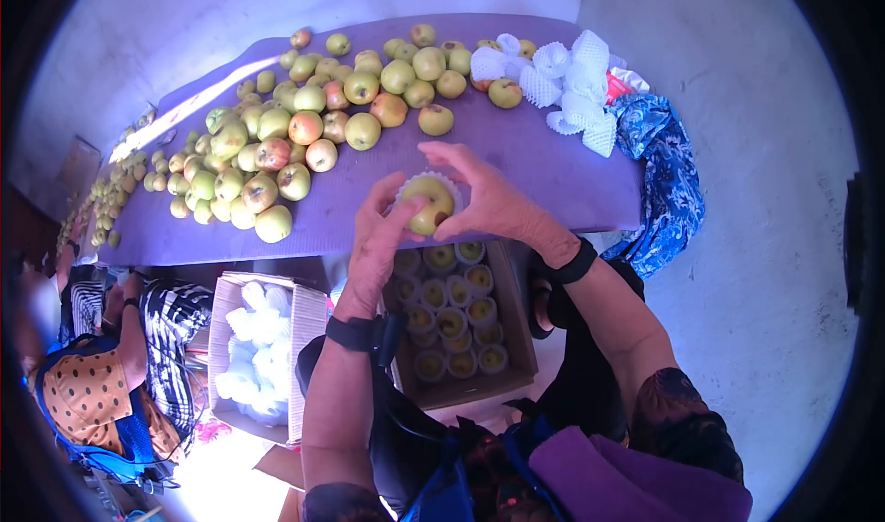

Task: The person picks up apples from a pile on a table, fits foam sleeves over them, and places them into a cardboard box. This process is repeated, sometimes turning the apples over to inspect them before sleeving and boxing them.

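Note:
Over the table's front edge, a yellow-green apple [430, 207] with a brown spot sits partly inside a white foam net [453, 187]. My left hand [372, 236] grips it from the left, its thumb lying across the fruit. My right hand [493, 199] cups the other side, thumb at the apple's lower right and fingers curved above the net's rim. Just below my hands, a cardboard box [510, 315] holds rows of netted apples [452, 322].
Loose apples [272, 153] are heaped across the purple-covered table [553, 190]. Foam nets [585, 84] and blue patterned cloth [659, 181] lie at its right end. Left of my legs stands a carton [309, 315] of white foam nets [258, 338]. Another person [97, 379] sits far left.

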The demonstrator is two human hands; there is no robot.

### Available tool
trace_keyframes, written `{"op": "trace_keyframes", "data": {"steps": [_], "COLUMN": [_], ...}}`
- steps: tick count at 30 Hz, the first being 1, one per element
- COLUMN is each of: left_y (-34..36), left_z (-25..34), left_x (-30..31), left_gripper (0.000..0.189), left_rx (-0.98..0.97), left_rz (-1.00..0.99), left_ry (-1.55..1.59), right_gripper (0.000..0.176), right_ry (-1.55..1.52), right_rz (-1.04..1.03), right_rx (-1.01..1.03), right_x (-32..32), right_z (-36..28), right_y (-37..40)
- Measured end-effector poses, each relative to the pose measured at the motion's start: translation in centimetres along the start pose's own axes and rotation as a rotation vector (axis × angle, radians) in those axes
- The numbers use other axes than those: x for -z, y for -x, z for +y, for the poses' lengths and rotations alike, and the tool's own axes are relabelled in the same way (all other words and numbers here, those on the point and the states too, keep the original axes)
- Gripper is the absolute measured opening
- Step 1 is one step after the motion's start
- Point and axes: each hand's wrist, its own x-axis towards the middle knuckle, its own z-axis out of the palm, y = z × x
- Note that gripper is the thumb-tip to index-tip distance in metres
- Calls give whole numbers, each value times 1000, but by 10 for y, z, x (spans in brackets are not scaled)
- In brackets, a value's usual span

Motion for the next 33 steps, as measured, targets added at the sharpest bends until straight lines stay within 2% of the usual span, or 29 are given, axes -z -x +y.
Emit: {"op": "trace_keyframes", "data": {"steps": [1,3,4,6,7,9,15,21,26,28,30,31,33], "left_y": [1,1,1,1,1,2,4,5,6,5,4,3,3], "left_z": [2,6,8,9,8,8,8,4,-2,-7,-14,-17,-20], "left_x": [1,2,4,6,8,8,7,9,5,4,4,4,3], "left_gripper": [61,59,56,53,53,53,57,56,46,45,44,45,45], "left_rx": [-15,-33,-42,-49,-45,-39,-14,-9,-81,-76,-69,-63,-55], "left_rz": [31,62,98,132,135,138,120,91,233,250,263,257,252], "left_ry": [76,152,165,179,219,258,296,372,111,143,174,205,235], "right_gripper": [84,73,73,58,58,47,39,38,37,37,44,44,58], "right_ry": [0,-120,-120,-81,-82,-306,-375,-535,-451,-420,-461,-462,-346], "right_rz": [0,110,110,87,88,17,9,53,99,103,167,167,170], "right_rx": [5,-126,-124,-183,-184,-315,-401,-363,-377,-379,-472,-473,-440], "right_x": [2,5,7,10,10,7,0,-13,-18,-22,-28,-32,-40], "right_z": [1,6,10,18,19,19,22,35,36,32,26,28,28], "right_y": [0,-1,-1,0,1,2,0,1,3,4,5,6,6]}}
